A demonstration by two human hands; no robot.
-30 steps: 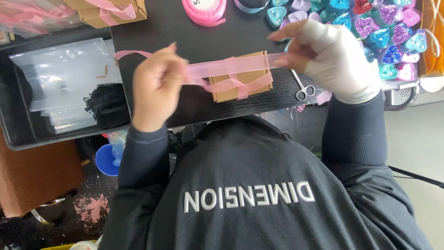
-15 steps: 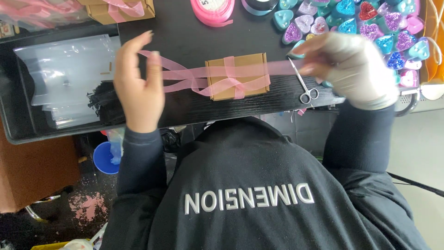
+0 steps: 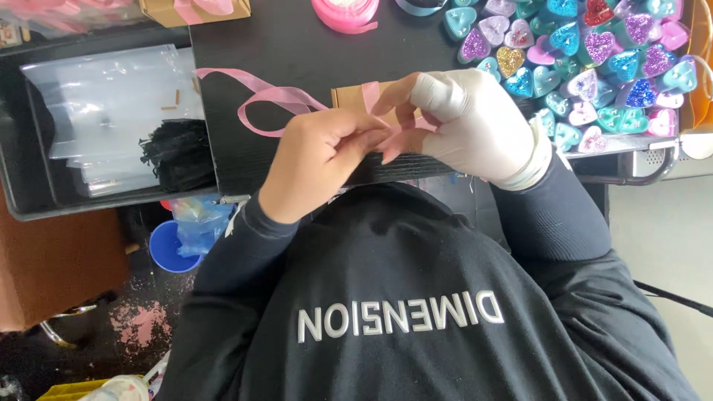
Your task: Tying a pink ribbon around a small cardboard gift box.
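Now both hands meet over the box (image 3: 355, 96), which lies just beyond the fingertips, mostly hidden beneath them. The left hand (image 3: 316, 167), bare, pinches the pink ribbon (image 3: 271, 96) at its fingertips; the gloved right hand (image 3: 475, 126) pinches the same ribbon from the other side, fingers touching the left's. A ribbon loop trails away past the left hand across the black table (image 3: 290, 52). The table's near edge runs directly under both wrists. Glittery hearts (image 3: 587, 52) crowd just beyond the right hand; a tray (image 3: 30, 200) sits outside the left.
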